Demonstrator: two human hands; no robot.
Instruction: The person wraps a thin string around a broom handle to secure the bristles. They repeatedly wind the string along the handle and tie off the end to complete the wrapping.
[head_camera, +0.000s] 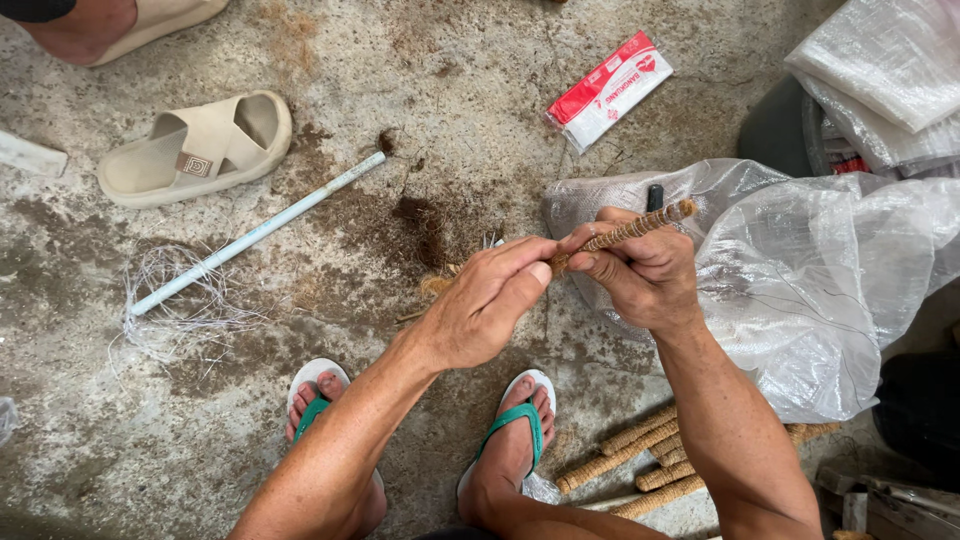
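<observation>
The concrete floor (330, 80) fills most of my view, stained brown in the middle. At its right edge lies a heap of clear woven plastic sacks (810, 280), the nearest one spread under my right hand. A long white tube (255, 235) lies slanted left of centre, one end in a tangle of pale thread (185, 310). Near the top left corner sits a beige sandal (200, 150), and toward the top right a red and white packet (608, 90). By the bottom edge, right of my feet in green flip-flops (515, 425), rests a bundle of fibre-wrapped sticks (640, 460).

My right hand (640, 275) is clenched around one such wrapped stick (640, 230), held above the floor's middle. My left hand (490, 300) pinches the stick's lower end between thumb and fingers (535, 270); something frayed seems to trail below it, though I cannot see it well.
</observation>
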